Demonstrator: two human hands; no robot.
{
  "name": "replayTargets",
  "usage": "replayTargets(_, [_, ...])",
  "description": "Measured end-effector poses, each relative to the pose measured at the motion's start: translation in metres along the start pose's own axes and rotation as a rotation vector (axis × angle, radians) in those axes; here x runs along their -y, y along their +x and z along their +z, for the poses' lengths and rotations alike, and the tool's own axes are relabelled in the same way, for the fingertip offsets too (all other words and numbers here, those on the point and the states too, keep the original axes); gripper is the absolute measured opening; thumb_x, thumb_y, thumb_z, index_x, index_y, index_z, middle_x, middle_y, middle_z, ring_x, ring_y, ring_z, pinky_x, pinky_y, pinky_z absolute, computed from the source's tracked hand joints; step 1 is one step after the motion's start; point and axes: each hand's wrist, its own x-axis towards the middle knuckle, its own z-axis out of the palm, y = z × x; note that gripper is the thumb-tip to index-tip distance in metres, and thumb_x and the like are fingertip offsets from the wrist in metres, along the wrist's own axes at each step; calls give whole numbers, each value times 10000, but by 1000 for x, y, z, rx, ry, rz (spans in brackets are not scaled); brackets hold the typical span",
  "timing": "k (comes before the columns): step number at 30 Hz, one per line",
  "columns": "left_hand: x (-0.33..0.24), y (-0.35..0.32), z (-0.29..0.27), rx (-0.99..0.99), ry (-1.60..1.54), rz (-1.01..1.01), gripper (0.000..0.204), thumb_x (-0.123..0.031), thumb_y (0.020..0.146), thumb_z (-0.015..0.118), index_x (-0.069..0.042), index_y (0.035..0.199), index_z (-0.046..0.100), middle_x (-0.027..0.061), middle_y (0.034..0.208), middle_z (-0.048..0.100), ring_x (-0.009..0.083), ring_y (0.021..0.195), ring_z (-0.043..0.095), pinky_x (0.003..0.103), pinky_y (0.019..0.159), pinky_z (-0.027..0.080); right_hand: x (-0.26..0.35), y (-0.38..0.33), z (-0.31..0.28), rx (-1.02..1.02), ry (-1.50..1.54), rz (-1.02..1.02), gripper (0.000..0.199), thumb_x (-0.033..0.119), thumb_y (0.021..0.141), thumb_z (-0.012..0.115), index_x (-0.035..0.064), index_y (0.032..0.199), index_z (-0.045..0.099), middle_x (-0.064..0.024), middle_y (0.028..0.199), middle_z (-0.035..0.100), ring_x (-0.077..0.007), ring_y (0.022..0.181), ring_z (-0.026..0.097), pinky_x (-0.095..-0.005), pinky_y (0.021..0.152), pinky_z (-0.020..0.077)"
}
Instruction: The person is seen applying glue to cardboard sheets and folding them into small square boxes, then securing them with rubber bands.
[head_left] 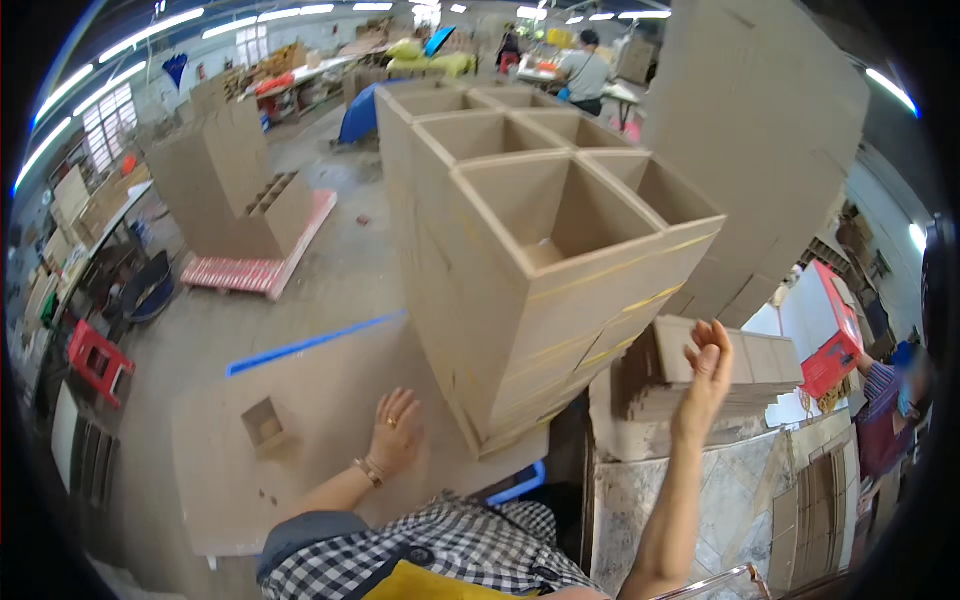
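Observation:
A tall stack of tan cardboard boxes [470, 300] with open tops stands in front of me, its upper layer showing several square compartments. Over a flat cardboard sheet [330, 480], close to the stack's base, my left hand [397, 435] is open with fingers stretched forward; it holds nothing, and whether it touches the sheet I cannot tell. My right hand [708, 362] is raised right of the stack, fingers loosely bent and apart, with nothing in it. Beside that hand lies a pile of flattened cardboard pieces [735, 362]. A small open cardboard box [264, 424] sits on the sheet at left.
Tall upright cardboard panels [755, 150] rise behind the stack at right. More cardboard blocks stand on a red-and-white pallet [235, 275]. A red stool [98, 362] is at far left. At the right edge is a person [890, 410]; another person [588, 72] stands farther back.

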Motion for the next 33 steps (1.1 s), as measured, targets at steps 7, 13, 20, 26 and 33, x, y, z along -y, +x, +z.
replayTargets(7, [73,-133,11,365,261,-349,343,-66,765,552,-3,1102,550,219,1281,467,388,1238,401,523,1042,287,31,-133,-153,220,-381,333,231,158,969,490,-43,1043,578,-95,893,604,-152,812,562,-303,789,486])
replayTargets(13, [77,-163,5,539,205,-504,384,-100,780,565,-40,1158,539,203,1310,455,368,1264,382,505,1041,290,48,-284,-248,60,-468,527,243,199,944,534,-31,998,595,-89,827,615,-153,767,571,-285,701,470])
replayTargets(20, [136,-143,-67,198,757,-1048,493,-94,798,544,-54,1280,450,178,1356,427,354,1289,352,502,1045,291,96,-335,-212,-49,-838,363,332,272,916,551,-9,1077,625,-171,951,669,-258,899,628,-358,839,471])
replayTargets(26, [196,-137,-59,236,442,-923,154,-103,810,544,-95,946,617,94,1053,603,296,1049,530,470,903,408,51,-364,-180,-198,-572,782,310,252,944,545,-42,955,643,-104,834,667,-160,749,606,-273,694,496])
replayTargets(33, [220,-5,73,247,437,-629,152,-133,844,525,-155,933,647,35,988,619,238,1039,547,463,824,437,36,-319,-164,402,-1065,-88,228,185,931,553,-13,974,656,-115,842,671,-181,768,618,-298,710,494])
